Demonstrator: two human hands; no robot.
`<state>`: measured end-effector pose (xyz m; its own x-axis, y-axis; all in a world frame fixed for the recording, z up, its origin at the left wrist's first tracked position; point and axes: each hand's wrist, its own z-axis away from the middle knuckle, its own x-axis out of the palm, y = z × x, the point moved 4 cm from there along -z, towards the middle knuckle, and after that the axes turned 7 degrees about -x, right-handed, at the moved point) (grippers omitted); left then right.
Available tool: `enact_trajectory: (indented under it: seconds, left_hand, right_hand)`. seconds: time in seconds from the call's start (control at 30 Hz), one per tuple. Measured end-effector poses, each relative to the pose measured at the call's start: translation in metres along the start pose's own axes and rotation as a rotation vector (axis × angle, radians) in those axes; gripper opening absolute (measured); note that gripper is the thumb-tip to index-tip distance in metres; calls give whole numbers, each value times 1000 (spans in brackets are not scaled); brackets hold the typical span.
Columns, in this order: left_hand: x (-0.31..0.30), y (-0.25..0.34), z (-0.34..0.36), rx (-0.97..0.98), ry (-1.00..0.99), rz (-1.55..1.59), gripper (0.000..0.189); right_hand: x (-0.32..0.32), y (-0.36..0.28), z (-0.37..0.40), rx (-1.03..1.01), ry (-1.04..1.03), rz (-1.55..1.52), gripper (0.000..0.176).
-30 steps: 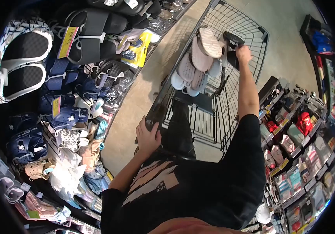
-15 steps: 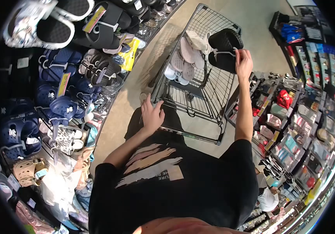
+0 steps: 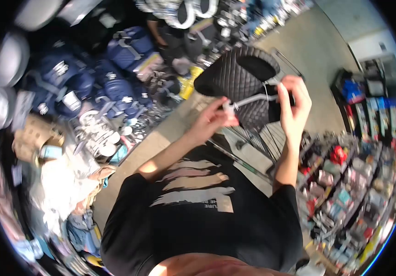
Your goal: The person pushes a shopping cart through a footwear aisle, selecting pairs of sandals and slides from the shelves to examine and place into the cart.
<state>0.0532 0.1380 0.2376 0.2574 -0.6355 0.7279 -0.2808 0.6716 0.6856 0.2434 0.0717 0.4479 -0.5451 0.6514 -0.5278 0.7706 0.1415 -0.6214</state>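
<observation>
A pair of black quilted slippers (image 3: 235, 76) hangs from a grey plastic hanger (image 3: 253, 98) in front of my chest, above the cart. My right hand (image 3: 294, 99) pinches the hanger's right end, its fingers partly curled beside the slippers. At the other end of the hanger, my left hand (image 3: 214, 120) has its fingertips closed on the tip, near the lower left of the slippers. The cart (image 3: 248, 149) is mostly hidden behind the slippers and my hands. Motion blurs parts of the picture.
Racks on the left hold navy clogs (image 3: 76, 78), tan clogs (image 3: 34, 138) and plastic-wrapped goods. A yellow package (image 3: 191, 83) hangs at the rack's edge. To the right stand shelves with packaged items and a red package (image 3: 338, 155). Grey floor (image 3: 315, 55) shows beyond.
The slippers have come closer, up over the cart, and turned. My left hand has left the cart's handle side and reached the hanger. The view has shifted, and the cart is now largely covered.
</observation>
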Motion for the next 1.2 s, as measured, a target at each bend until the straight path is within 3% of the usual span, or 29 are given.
enact_trajectory:
  seconds: [0.03, 0.07, 0.2, 0.27, 0.3, 0.33, 0.4, 0.53, 0.6, 0.67, 0.7, 0.8, 1.0, 1.03, 1.13, 1.2]
  left_hand:
    - [-21, -5, 13, -47, 54, -7, 47]
    - [-16, 7, 27, 42, -11, 311, 32]
    - [-22, 46, 64, 117, 54, 242, 17]
    - [-19, 64, 79, 169, 158, 249, 16]
    - [-15, 74, 82, 159, 291, 251, 13]
    - [-28, 76, 83, 183, 286, 251, 13]
    - [-61, 78, 89, 338, 238, 406, 10]
    - [-79, 129, 83, 495, 570, 399, 7]
    - [-98, 154, 76, 586, 494, 328, 9]
    - [-98, 186, 68, 610, 539, 309, 4]
    - [-98, 201, 62, 658, 386, 236, 2]
    - [-86, 235, 46, 691, 446, 205, 5]
    - [-84, 261, 18, 806, 283, 226, 10]
    - [-89, 263, 14, 833, 272, 241, 9]
    - [-100, 269, 4, 867, 256, 254, 9]
    - [-106, 271, -1, 874, 256, 260, 7]
  right_hand:
    - [17, -12, -2, -4, -38, -61, 4]
    - [34, -21, -3, -3, -81, -117, 4]
    - [87, -55, -17, -133, -174, -225, 7]
    - [106, -67, -25, -310, -156, -46, 13]
    - [108, -81, -29, -417, -152, 93, 26]
    - [112, -83, -26, -390, -139, 86, 37]
    - [118, -81, -13, -334, -79, -8, 43]
    - [138, -33, 48, -274, -45, 34, 39]
    - [151, -3, 86, -169, -145, 19, 39]
    - [162, 28, 126, -130, -269, 101, 40]
    - [165, 45, 147, -113, -308, 185, 43]
    - [167, 76, 203, 19, -351, 291, 42]
    - [167, 129, 298, 259, -469, 397, 43]
    - [171, 141, 315, 338, -571, 471, 43]
    - [173, 144, 334, 268, -493, 509, 44]
    - [173, 150, 337, 345, -484, 440, 43]
